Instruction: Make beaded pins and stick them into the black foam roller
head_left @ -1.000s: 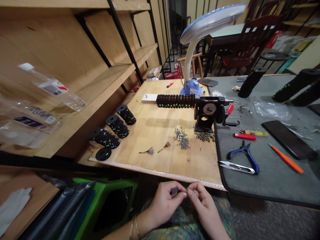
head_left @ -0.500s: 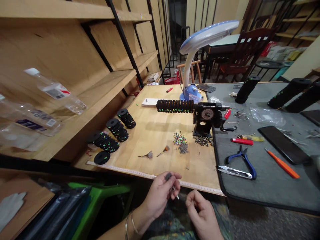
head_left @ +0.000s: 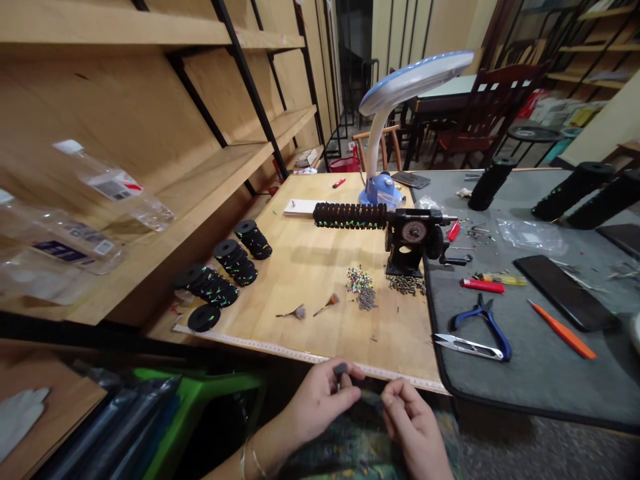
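My left hand (head_left: 325, 400) is at the front edge of the table, its fingers curled round a small dark grey piece (head_left: 341, 368) that shows above the index finger. What exactly it is cannot be made out. A little to the right, my right hand (head_left: 413, 417) is closed in a pinch; anything between its fingertips is too small to name. The hands are apart. Beyond them on the wood lie two small tufted bundles (head_left: 327, 304), a heap of coloured beads (head_left: 359, 280) with grey bits beside it, and a pile of small metal pieces (head_left: 407, 285).
A black hand-cranked winder (head_left: 407, 240) holds a row of black spools (head_left: 350, 215). More spool stacks (head_left: 235, 262) stand at left. On the grey mat (head_left: 500, 387) lie blue-handled pliers (head_left: 485, 320), thread snips (head_left: 467, 346), an orange tool (head_left: 563, 329) and a phone (head_left: 565, 293). A lamp (head_left: 380, 187) stands behind.
My left hand has turned and its thumb has moved off the grey piece. The thin white-tipped stick below its fingers no longer shows. My right hand has shifted slightly right.
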`<state>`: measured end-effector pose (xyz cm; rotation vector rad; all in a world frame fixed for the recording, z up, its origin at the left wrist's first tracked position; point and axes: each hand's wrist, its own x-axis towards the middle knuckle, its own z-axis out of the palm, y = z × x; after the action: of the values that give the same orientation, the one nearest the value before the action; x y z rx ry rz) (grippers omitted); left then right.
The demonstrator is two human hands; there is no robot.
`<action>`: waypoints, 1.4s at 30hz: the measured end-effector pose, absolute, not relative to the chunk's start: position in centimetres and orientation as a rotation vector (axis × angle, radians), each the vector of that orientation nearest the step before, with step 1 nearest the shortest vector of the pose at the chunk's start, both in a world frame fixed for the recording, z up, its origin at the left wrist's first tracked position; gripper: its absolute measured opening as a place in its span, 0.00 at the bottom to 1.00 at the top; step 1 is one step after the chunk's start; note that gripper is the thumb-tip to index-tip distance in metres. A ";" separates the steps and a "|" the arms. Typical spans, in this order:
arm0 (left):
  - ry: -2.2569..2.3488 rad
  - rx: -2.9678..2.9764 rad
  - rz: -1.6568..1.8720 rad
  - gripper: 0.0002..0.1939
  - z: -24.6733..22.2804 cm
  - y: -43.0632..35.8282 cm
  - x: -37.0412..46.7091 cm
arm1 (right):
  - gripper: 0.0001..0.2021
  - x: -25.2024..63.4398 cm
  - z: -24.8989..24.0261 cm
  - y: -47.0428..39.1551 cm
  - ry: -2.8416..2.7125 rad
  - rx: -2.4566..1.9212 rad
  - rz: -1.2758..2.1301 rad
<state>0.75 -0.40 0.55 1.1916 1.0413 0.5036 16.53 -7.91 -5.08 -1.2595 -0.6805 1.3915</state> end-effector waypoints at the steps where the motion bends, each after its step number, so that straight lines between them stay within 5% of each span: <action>1: 1.036 1.219 0.501 0.14 0.5 -0.5 1.1 | 0.21 16.6 -5.1 -7.9 -0.675 -1.254 1.401; 30: 1.029 1.353 0.584 0.10 1.4 0.6 2.1 | 0.23 16.5 -4.7 -7.5 -0.647 -1.272 1.546; 37: 1.086 1.455 0.611 0.08 2.1 0.6 1.9 | 0.13 18.6 -1.8 -7.6 -1.122 -1.494 1.106; 42: 1.073 1.808 0.637 0.06 3.4 0.1 2.1 | 0.23 19.2 0.1 -6.8 -1.179 -1.451 1.000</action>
<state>2.07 0.08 3.43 1.8077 1.0728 0.6373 19.16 -6.79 0.09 -1.4507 -1.1791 1.0003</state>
